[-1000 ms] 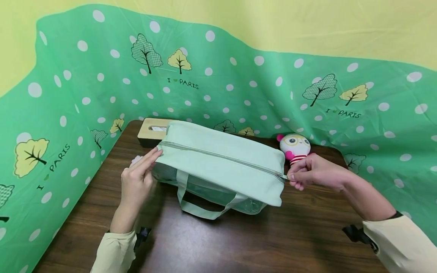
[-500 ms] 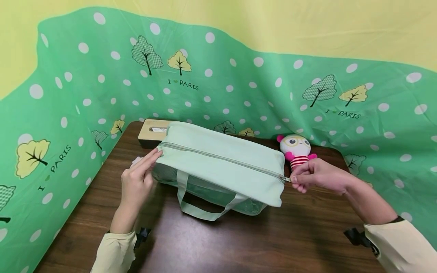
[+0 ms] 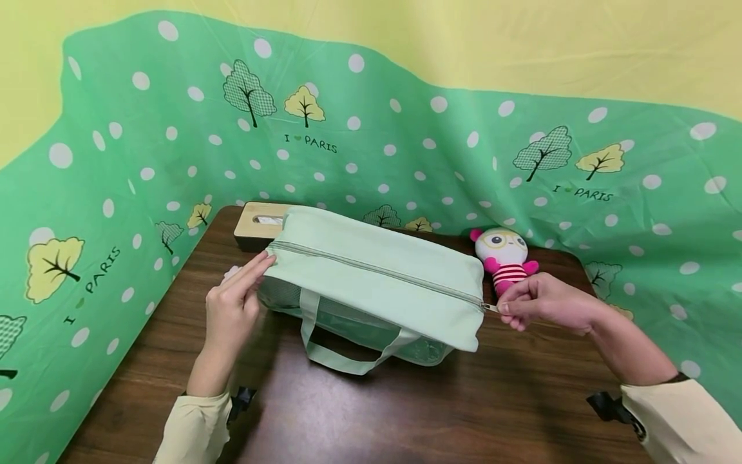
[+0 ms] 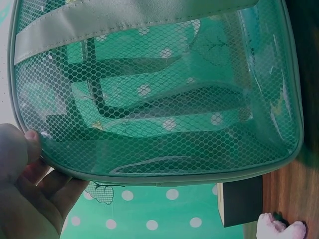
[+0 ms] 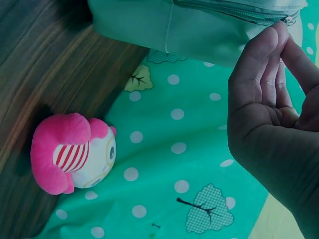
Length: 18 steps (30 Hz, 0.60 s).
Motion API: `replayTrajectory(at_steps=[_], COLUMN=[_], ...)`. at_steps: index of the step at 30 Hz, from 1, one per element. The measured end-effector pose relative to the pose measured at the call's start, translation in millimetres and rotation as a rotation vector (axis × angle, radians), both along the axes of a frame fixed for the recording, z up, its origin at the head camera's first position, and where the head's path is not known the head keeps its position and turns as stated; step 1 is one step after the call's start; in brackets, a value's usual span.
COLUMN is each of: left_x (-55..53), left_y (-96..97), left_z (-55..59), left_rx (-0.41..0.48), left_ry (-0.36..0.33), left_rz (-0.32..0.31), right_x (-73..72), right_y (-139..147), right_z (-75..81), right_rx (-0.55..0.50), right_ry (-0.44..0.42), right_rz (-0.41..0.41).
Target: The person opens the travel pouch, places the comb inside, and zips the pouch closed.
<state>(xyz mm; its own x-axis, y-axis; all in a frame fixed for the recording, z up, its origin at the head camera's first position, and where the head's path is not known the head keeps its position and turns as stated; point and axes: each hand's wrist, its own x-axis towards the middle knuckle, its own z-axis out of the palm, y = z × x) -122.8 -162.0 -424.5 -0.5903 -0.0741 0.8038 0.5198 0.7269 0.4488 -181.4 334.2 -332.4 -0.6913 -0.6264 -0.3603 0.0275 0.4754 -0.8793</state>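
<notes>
A pale green bag [image 3: 377,254] with clear mesh sides stands on the table, its zipper [image 3: 371,266] running lengthwise along the top. At the bag's left end, my left hand [image 3: 232,316] holds the edge. The left wrist view shows the thumb [image 4: 33,139] on the clear panel [image 4: 164,119] and the other fingers around the rim. My right hand [image 3: 542,303] pinches the zipper pull [image 3: 490,308] between thumb and fingers, with the slider at the bag's right end. A fabric handle [image 3: 348,364] hangs on the near side.
Behind the bag's left end sits a tissue box [image 3: 261,225] with a wooden top. A pink and white plush doll [image 3: 503,254] lies beyond my right hand. Close to my left hand is a small pale pink object [image 4: 280,228]. Green dotted fabric [image 3: 406,135] walls the dark wooden table [image 3: 371,425].
My right hand has drawn the zipper pull a short way to the right, to the bag's end. More of the plush doll shows now. The left hand and bag stay put.
</notes>
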Motion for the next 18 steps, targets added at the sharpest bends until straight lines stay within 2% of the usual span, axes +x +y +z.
replayTrajectory(at_steps=[10,18], left_x=[-0.4,-0.3], left_y=[1.2,2.6], left_z=[0.8,0.0], left_rx=[-0.006,0.007], left_ry=[-0.013,-0.009], left_rz=[0.024,0.03], right_x=[0.2,-0.3], right_y=[6.4,11.0], right_z=[-7.8,-17.2], right_rx=[0.008,-0.027], right_ry=[-0.016,-0.004], right_rz=[-0.026,0.007])
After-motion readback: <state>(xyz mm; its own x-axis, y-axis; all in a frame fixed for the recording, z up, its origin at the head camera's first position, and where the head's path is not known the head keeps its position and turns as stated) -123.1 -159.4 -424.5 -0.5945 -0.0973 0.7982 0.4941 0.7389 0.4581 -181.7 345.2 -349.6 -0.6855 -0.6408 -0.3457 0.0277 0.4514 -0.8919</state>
